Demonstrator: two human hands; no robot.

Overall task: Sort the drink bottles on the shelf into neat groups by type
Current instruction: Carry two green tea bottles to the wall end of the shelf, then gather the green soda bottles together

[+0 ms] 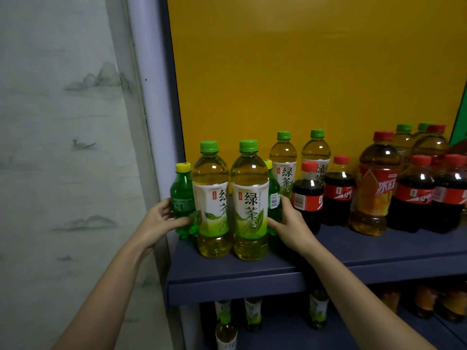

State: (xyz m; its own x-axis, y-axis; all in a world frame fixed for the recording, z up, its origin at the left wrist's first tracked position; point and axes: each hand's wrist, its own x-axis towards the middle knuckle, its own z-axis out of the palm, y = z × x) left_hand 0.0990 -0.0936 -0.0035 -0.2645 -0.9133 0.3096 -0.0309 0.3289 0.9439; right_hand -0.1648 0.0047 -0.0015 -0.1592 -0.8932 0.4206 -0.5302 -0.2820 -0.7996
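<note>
Two large green tea bottles (211, 198) (250, 200) stand side by side at the left front of the blue shelf (227, 271). My left hand (159, 219) grips a small green soda bottle with a yellow cap (182, 195) at the far left. My right hand (288, 223) grips a second small green soda bottle (274, 198), partly hidden behind the right tea bottle. Two more green tea bottles (283, 162) (316, 152) stand at the back. Small cola bottles (308, 195) (338, 190) stand right of my right hand.
A big iced red tea bottle (376, 185) and more cola bottles (417, 193) crowd the shelf's right side, with other tea bottles behind. A yellow back panel (303, 72) rises behind. The lower shelf holds more bottles (252, 314). A wall (63, 147) lies left.
</note>
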